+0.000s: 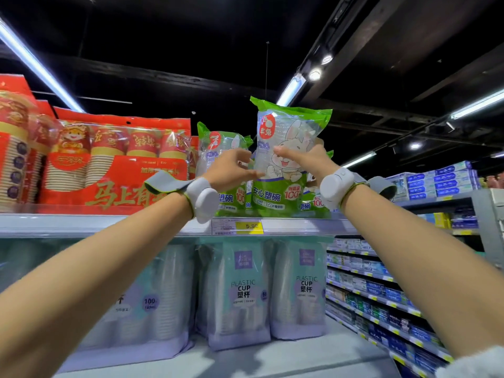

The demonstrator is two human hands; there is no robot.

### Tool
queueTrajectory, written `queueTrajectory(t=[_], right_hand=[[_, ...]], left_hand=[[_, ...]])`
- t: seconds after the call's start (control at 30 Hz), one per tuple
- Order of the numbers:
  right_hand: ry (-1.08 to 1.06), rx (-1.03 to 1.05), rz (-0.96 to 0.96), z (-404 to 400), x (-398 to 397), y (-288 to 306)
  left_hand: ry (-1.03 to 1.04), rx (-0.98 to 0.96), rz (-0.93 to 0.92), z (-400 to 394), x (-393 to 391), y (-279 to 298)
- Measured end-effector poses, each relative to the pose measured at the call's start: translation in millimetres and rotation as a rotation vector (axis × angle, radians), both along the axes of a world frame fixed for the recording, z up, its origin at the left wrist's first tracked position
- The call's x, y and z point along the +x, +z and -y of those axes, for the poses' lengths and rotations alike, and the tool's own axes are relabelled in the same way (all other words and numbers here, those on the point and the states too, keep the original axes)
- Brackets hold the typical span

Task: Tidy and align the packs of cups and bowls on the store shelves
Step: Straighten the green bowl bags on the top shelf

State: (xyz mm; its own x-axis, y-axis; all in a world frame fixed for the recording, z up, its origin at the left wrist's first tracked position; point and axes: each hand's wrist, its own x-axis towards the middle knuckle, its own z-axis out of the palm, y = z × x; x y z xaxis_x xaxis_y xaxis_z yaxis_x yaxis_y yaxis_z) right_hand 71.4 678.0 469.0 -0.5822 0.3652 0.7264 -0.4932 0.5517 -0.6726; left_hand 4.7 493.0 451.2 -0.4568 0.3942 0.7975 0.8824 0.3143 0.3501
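A green-and-clear pack of plastic bowls (286, 126) with a rabbit print stands upright on the top shelf (109, 223). My right hand (305, 159) grips its right side, thumb across the front. My left hand (231, 167) touches the pack's left edge with its fingers curled. Another green bowl pack (218, 143) stands just behind to the left, and a third (313, 203) is partly hidden behind my right wrist.
Red packs of paper cups (114, 159) fill the top shelf's left part. Pale lilac plastic cup packs (240, 293) stand on the shelf below. A yellow price tag (249, 226) sits on the shelf edge. Another aisle's shelves (381, 290) run along the right.
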Motion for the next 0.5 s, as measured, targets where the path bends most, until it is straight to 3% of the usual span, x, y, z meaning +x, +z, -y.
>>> queueTrajectory(t=[0.07,0.13,0.2,0.37,0.5], right_hand=[[-0.014,-0.015,-0.002,0.6,5.0,-1.1],[-0.030,-0.030,0.004,1.2,5.0,-0.7],[-0.030,-0.039,0.020,-0.4,1.2,0.8],[-0.049,-0.031,0.065,0.2,1.0,2.3],[-0.075,-0.029,0.088,-1.7,1.4,6.8]], left_hand=[[0.154,0.079,-0.122,10.9,-6.9,-0.9],[0.496,0.106,-0.203,21.0,-10.7,-3.6],[0.699,0.053,-0.079,27.8,-13.6,-6.8],[0.556,-0.204,0.178,26.0,-29.1,-7.8],[0.569,-0.225,0.252,12.4,-34.9,-11.9]])
